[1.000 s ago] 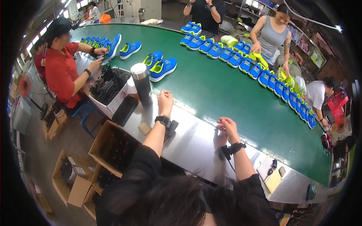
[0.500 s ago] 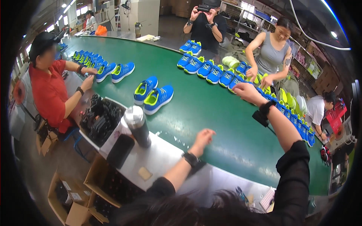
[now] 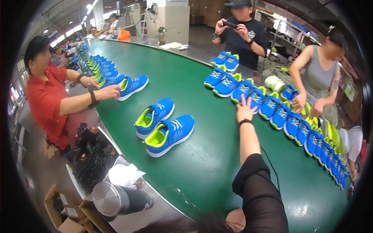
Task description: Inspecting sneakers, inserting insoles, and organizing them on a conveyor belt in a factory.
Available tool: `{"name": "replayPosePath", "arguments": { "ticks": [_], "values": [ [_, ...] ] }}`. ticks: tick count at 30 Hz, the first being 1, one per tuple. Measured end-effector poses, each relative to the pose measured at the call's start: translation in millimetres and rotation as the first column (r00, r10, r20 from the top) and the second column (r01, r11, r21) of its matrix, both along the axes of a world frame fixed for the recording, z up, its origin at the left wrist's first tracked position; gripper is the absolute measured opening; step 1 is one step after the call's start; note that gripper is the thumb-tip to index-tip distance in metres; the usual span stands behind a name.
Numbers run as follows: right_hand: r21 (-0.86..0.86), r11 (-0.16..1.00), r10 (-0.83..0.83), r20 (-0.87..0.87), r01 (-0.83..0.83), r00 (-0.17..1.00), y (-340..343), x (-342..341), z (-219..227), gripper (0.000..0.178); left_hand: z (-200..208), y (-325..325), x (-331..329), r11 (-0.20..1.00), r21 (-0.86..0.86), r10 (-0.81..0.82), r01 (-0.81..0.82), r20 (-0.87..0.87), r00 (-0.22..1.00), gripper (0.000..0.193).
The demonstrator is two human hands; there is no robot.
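Observation:
Fingers spread, my right hand (image 3: 244,110) reaches across the green belt (image 3: 202,155) to a long row of blue sneakers with lime-green linings. It overlaps one blue sneaker (image 3: 256,97) there; I cannot tell whether it touches it. A dark band circles that wrist. My left hand does not show; only a patch of bare skin is visible at the lower edge beside my right sleeve. Left of my right arm stands a loose pair, a rear sneaker (image 3: 157,116) and a nearer sneaker (image 3: 173,136), both upright.
A steel tumbler (image 3: 116,200) stands at the near left edge, beside crumpled white paper (image 3: 125,174) and a heap of black parts (image 3: 91,155). A person in red (image 3: 48,93) handles sneakers at left. A person in grey (image 3: 314,73) works across the belt; another holds a dark device.
My right hand has opened out over the row of sneakers. My left hand has left the picture. The view has shifted, and the person in red now reaches to a sneaker.

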State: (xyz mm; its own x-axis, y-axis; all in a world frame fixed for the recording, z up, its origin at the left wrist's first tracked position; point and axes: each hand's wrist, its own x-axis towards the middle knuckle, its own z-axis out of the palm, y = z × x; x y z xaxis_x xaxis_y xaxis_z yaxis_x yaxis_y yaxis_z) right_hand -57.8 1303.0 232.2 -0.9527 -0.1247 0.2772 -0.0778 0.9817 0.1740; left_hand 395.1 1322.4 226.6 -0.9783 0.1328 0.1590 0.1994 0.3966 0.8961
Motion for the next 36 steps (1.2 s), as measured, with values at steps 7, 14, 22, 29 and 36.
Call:
{"name": "replayPosePath", "arguments": {
  "ticks": [7, 14, 22, 29, 36],
  "values": [
    [0.071, 0.989, 0.129, -0.032, -0.126, 0.991, 11.6, 4.0, 2.9, 0.031, -2.6, 6.4, -3.8, 0.994, 0.098, 0.051, -0.048, -0.026, 0.998, 0.01],
    [0.168, 0.762, 0.631, 0.018, -0.625, 0.775, 83.5, 180.5, 38.1, 0.035, 17.8, -3.4, -15.5, 0.951, 0.245, 0.208, -0.191, -0.049, 0.977, 0.017],
    [-0.144, 0.691, 0.674, 0.483, -0.709, 0.559, 209.7, 409.0, 115.4, 0.038, 21.6, -11.5, -24.6, 0.714, 0.413, 0.554, -0.566, 0.162, 0.817, 0.059],
    [-0.338, 0.785, 0.552, -0.001, -0.52, 0.834, 130.3, 359.7, 132.4, 0.04, 23.2, -10.3, -23.2, 0.726, 0.498, 0.45, -0.473, 0.177, 0.876, 0.057],
    [-0.145, 0.885, 0.449, 0.515, -0.443, 0.73, 99.2, 314.1, 133.9, 0.058, 30.9, -21.4, -28.9, 0.63, 0.479, 0.594, -0.612, 0.211, 0.776, 0.05]
  ]
}}
